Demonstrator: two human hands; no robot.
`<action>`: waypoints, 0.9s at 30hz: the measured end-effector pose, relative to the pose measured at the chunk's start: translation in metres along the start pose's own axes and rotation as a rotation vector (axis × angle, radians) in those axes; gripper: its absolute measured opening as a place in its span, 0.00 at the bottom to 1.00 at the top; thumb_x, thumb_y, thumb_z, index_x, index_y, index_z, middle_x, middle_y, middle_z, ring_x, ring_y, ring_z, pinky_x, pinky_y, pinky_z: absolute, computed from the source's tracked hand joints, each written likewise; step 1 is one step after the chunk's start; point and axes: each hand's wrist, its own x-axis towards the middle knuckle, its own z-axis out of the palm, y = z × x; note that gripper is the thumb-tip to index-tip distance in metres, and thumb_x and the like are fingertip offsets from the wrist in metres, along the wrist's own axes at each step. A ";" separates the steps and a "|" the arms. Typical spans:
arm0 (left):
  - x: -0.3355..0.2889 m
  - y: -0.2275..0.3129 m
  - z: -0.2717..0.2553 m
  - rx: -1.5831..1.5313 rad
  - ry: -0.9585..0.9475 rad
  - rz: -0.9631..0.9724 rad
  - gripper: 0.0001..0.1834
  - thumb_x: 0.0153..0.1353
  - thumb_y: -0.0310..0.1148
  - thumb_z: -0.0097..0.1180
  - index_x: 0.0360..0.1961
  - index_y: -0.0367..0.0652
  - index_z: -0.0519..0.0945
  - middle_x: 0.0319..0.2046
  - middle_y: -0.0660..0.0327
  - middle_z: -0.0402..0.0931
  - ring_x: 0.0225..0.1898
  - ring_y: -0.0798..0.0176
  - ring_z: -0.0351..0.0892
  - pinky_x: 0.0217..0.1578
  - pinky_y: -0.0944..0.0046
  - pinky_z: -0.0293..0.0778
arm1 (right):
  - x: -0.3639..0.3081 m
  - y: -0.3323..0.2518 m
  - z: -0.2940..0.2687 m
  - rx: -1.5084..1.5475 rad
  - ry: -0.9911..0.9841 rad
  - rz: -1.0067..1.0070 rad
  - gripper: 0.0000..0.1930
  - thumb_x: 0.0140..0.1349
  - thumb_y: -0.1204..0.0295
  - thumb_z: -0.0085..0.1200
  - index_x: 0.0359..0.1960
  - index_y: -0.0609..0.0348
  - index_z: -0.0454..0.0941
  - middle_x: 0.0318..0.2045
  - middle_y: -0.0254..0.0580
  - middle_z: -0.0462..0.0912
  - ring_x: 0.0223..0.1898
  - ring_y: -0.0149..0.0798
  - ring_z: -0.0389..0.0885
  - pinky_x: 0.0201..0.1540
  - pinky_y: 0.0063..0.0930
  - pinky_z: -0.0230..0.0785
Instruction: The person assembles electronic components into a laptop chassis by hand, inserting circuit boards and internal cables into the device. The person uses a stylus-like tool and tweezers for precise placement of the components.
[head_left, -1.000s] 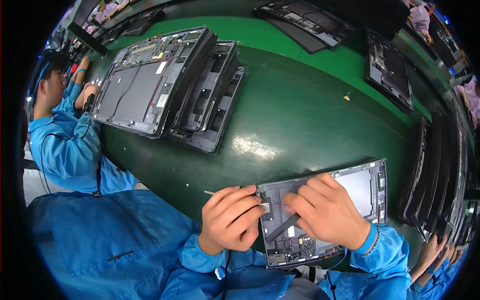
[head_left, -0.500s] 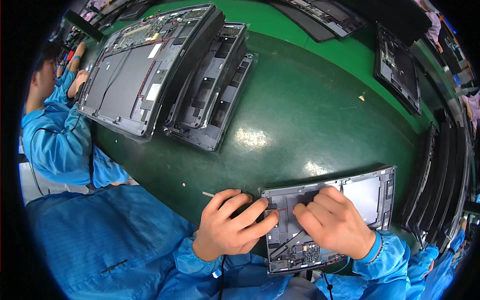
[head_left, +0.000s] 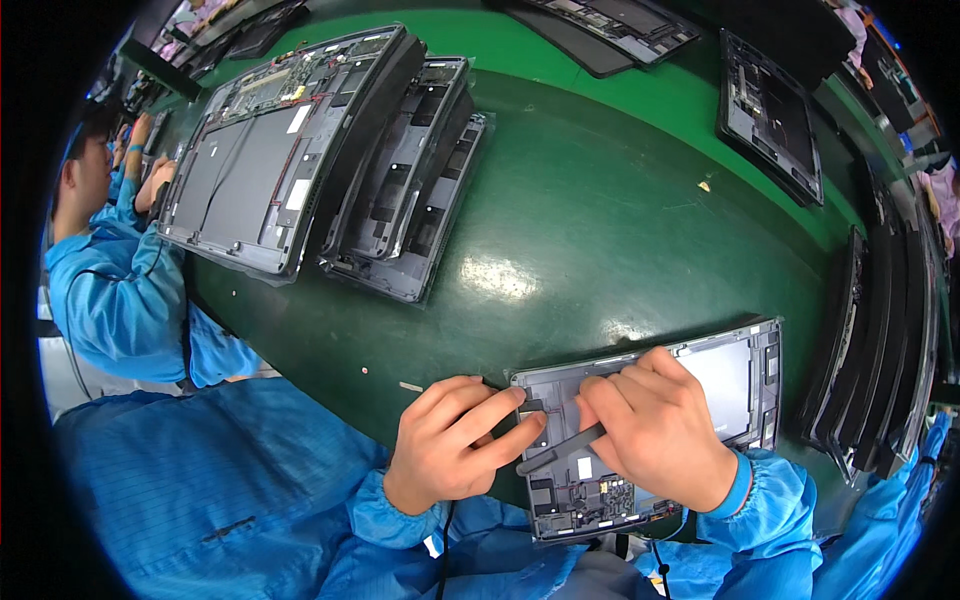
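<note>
An opened flat electronic device (head_left: 560, 390), dark grey with a circuit board (head_left: 600, 500) along its near side, lies before me. My left hand (head_left: 455, 440) is at its left corner, thumb and forefinger tips closed about a small black block (head_left: 531, 406) there; the other fingers curl beyond the edge. Above the middle of the casing, my right hand (head_left: 655, 425) grips a dark flat pry stick (head_left: 555, 453), whose rounded end points left past the near-left part of the casing. The right fingertips are partly hidden under the hand.
Similar opened casings are stacked (head_left: 260, 170) at the far left, with more leaning beside them (head_left: 400, 200). Another casing (head_left: 770, 120) lies far right, above a row of dark panels (head_left: 880, 340). A small pale strip (head_left: 410, 386) is near my left hand. A co-worker (head_left: 110, 280) sits left.
The pry stick has swung up off the circuit board side and now shows more of its length, pointing left. My right hand has shifted slightly left; the left hand stays at the corner.
</note>
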 end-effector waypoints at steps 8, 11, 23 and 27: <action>0.001 0.001 0.001 0.099 -0.027 0.008 0.23 0.39 0.25 0.59 0.40 0.59 0.88 0.44 0.63 0.80 0.40 0.57 0.80 0.41 0.57 0.80 | -0.018 -0.004 0.006 0.009 -0.042 -0.004 0.10 0.47 0.76 0.61 0.30 0.54 0.73 0.21 0.33 0.72 0.26 0.36 0.76 0.37 0.31 0.66; 0.004 0.003 0.002 0.091 -0.007 -0.019 0.23 0.41 0.26 0.59 0.41 0.61 0.87 0.44 0.66 0.80 0.39 0.60 0.80 0.41 0.59 0.79 | -0.020 -0.005 0.002 0.011 -0.056 -0.014 0.11 0.47 0.75 0.62 0.30 0.55 0.72 0.22 0.33 0.72 0.26 0.37 0.76 0.37 0.32 0.66; 0.000 0.002 0.006 0.105 0.000 0.021 0.25 0.38 0.24 0.60 0.41 0.59 0.86 0.43 0.66 0.79 0.41 0.59 0.80 0.41 0.58 0.81 | 0.008 0.009 -0.020 0.845 -0.046 0.133 0.09 0.73 0.70 0.56 0.42 0.66 0.80 0.29 0.47 0.80 0.32 0.49 0.79 0.40 0.40 0.72; 0.000 0.001 0.007 0.086 0.003 0.016 0.25 0.38 0.24 0.60 0.41 0.59 0.86 0.44 0.65 0.79 0.42 0.58 0.80 0.41 0.57 0.81 | 0.010 0.019 -0.004 0.921 -0.020 0.259 0.07 0.65 0.74 0.66 0.40 0.65 0.84 0.33 0.47 0.85 0.28 0.45 0.82 0.33 0.35 0.74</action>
